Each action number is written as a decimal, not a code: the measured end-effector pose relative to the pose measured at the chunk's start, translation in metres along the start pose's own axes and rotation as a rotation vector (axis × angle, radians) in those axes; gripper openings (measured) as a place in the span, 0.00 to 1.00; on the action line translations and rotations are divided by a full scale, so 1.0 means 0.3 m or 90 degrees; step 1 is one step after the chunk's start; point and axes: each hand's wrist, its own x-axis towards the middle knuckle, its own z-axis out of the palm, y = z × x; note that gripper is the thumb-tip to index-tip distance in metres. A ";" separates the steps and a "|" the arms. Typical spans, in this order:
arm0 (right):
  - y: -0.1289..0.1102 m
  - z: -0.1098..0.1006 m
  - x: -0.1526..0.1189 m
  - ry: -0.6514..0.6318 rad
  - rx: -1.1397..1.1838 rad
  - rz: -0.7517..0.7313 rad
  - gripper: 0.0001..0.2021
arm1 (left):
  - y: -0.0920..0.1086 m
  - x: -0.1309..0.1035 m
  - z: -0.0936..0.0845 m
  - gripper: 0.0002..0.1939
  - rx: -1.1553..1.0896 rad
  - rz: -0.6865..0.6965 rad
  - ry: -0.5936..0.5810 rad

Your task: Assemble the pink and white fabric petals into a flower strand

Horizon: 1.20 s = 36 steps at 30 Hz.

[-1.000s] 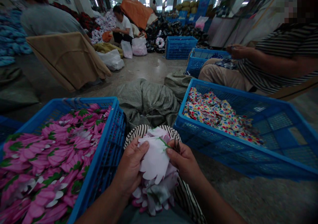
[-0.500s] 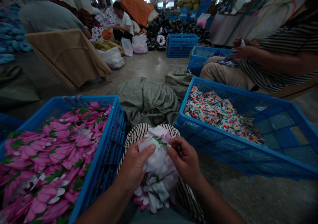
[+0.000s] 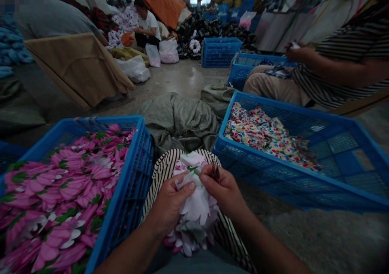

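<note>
A white, petal-edged fabric piece [image 3: 196,201] with pink and green showing at its edges lies bunched over my lap. My left hand [image 3: 174,203] is closed on its left side, thumb pressed on top. At the upper right edge my right hand [image 3: 223,187] pinches the same piece near a green strip [image 3: 193,168]. Two dark points of a small tool [image 3: 216,172], which look like thread snip tips, stick up from the right fingers. More such fabric hangs below the hands, over a black-and-white striped cloth [image 3: 162,166]. The undersides of both hands are hidden.
On the left, a blue crate [image 3: 136,144] holds pink and green petal pieces [image 3: 75,181]. Another blue crate [image 3: 343,152] at right holds colourful dotted fabric [image 3: 267,136]. Grey-green sacks [image 3: 179,116] lie ahead. A co-worker in a striped shirt [image 3: 340,63] sits at right; others sit farther back.
The dark pointed tips now show in my right hand. Both hands have shifted slightly right on the fabric, and its upper part has been turned. The camera view has moved a little.
</note>
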 end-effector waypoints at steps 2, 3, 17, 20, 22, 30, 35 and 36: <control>0.006 -0.001 0.008 -0.017 0.110 0.077 0.09 | -0.001 -0.001 -0.001 0.10 -0.018 -0.006 -0.001; 0.008 -0.002 0.010 -0.013 0.132 0.091 0.09 | 0.000 0.000 -0.003 0.09 -0.025 -0.013 0.001; -0.023 -0.070 -0.048 -0.029 -0.512 -0.185 0.10 | 0.007 -0.005 0.003 0.16 0.034 0.030 0.074; -0.024 -0.059 -0.040 -0.043 -0.533 -0.188 0.11 | 0.002 -0.010 -0.006 0.17 0.053 0.038 0.058; -0.028 -0.054 -0.036 -0.046 -0.540 -0.183 0.12 | -0.002 -0.010 -0.016 0.16 0.064 0.043 0.030; -0.008 -0.061 -0.040 -0.013 -0.399 -0.134 0.13 | 0.001 -0.008 -0.011 0.15 0.040 0.046 0.064; 0.027 -0.027 -0.060 0.084 -0.169 -0.119 0.08 | 0.006 0.008 0.010 0.18 -0.045 0.042 0.087; 0.027 -0.016 -0.060 0.062 -0.179 -0.135 0.09 | 0.007 0.012 0.014 0.18 -0.052 0.045 0.089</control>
